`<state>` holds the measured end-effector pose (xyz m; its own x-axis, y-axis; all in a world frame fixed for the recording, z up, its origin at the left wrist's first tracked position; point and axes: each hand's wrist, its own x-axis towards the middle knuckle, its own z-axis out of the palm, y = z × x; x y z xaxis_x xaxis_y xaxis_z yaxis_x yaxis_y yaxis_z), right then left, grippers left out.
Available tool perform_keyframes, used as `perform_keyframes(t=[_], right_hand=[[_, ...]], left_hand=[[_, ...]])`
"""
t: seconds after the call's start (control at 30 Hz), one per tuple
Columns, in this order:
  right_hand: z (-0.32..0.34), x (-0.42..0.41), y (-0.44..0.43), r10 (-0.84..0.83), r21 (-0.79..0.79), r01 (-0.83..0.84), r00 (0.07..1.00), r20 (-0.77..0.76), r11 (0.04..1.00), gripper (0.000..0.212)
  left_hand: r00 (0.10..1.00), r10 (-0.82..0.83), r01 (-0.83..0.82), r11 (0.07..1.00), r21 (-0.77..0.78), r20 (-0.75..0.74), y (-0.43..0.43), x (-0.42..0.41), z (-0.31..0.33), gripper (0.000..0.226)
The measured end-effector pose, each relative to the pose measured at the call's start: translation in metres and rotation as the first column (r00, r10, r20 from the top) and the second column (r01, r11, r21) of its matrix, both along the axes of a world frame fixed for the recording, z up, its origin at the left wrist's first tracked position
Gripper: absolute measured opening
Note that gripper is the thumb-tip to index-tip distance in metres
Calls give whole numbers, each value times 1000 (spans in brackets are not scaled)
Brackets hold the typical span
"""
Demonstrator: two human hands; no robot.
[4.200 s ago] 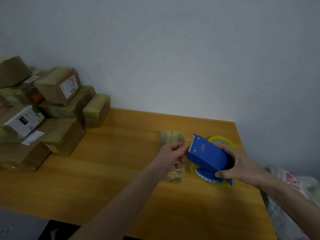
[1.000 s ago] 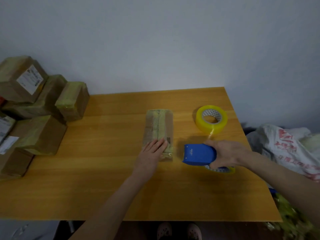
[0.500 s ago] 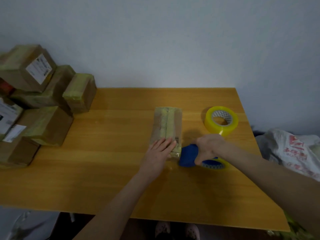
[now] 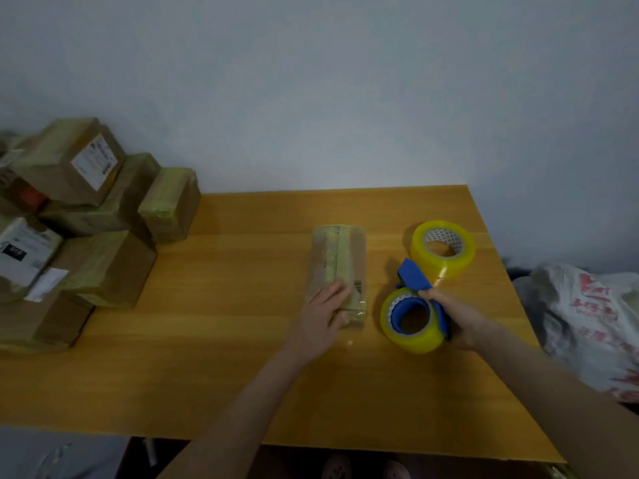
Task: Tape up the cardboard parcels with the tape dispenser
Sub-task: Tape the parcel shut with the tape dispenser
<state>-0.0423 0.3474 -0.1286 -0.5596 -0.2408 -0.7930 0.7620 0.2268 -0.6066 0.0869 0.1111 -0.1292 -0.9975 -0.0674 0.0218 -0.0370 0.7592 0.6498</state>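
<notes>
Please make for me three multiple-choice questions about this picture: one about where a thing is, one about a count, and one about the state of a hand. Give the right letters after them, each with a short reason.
1. Where does the loose tape roll stand?
A. on a shelf
B. on the table, right of the single parcel
C. on the floor

2. How many tape rolls are in view?
A. one
B. two
C. four

3. What does the left hand do?
A. pinches a strip of tape
B. hangs off the table edge
C. lies flat on the parcel's near end

Answers: 1 B, it sits on the wood beyond the dispenser; 2 B, one is loose and one is mounted in the dispenser that the right hand holds; 3 C, its fingers are straight on the parcel.
</notes>
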Motion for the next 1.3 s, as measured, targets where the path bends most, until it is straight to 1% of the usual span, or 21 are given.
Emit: perform_keyframes(t=[0.03,0.07,0.1,0.13,0.17,0.2,0.23,0.27,0.3,0.33,0.4,0.43,0.5,0.6,0.7,0.77,0.83,0.97,1.1,1.2,1.3], right_hand=[[-3,2,0,-15,-4,15,1000,8,1000,46],[-4,4,0,-1,13,1,1000,-13,1000,48],[-3,4,0,55,86,-47,995,-88,995,50],[0,3,1,167,222,-121,965,-203,968,52],[3,2,1,320,389,-181,888,-330,903,53],[5,0,0,494,580,-184,752,-437,794,54],[10,1,-4,619,713,-113,602,-505,692,53],[17,5,-13,671,752,-53,497,-551,657,52],[24,12,-26,678,735,-66,450,-581,675,50],[28,19,-40,676,696,-142,438,-593,703,50],[27,39,-69,701,617,-341,438,-563,709,51],[24,48,-79,703,582,-397,447,-553,710,49],[21,57,-91,659,539,-380,478,-582,752,42],[14,57,-91,603,505,-335,520,-605,795,38],[12,60,-88,558,465,-315,551,-620,827,50],[10,60,-88,577,500,-297,521,-629,813,60],[8,60,-91,616,568,-262,480,-625,780,64],[1,61,-97,652,659,-173,457,-605,732,66],[-2,62,-101,682,709,-147,461,-567,689,60],[1,60,-105,709,728,-206,504,-494,654,64],[6,55,-104,684,664,-282,551,-479,692,85]], left_hand=[[997,69,-67,994,83,-27,-2,2,4,48],[986,153,-144,982,120,-70,-4,4,6,46],[964,240,-227,967,114,-115,-8,8,8,44],[935,322,-310,945,101,-149,-12,11,8,43],[904,397,-386,917,100,-157,-16,15,8,41],[878,461,-449,887,109,-133,-20,18,9,40],[857,508,-499,859,111,-83,-24,19,8,40],[844,535,-531,842,95,-29,-27,19,8,41],[843,538,-538,841,61,20,-29,18,7,41],[851,521,-524,852,26,60,-30,16,6,40],[877,469,-473,881,14,106,-27,11,6,37],[885,451,-457,889,34,119,-26,9,7,35],[881,443,-461,883,89,169,-26,8,9,33],[870,426,-482,842,244,250,-32,10,9,31],[892,385,-448,829,335,238,-35,12,7,31],[909,354,-412,837,359,219,-37,12,7,34],[925,324,-375,865,333,198,-40,12,5,34],[937,330,-344,929,133,116,-42,11,-5,40],[903,387,-377,922,-84,186,-39,5,-11,49],[879,410,-402,912,-83,243,-32,3,-14,53],[875,386,-405,914,5,292,-37,3,-12,71]])
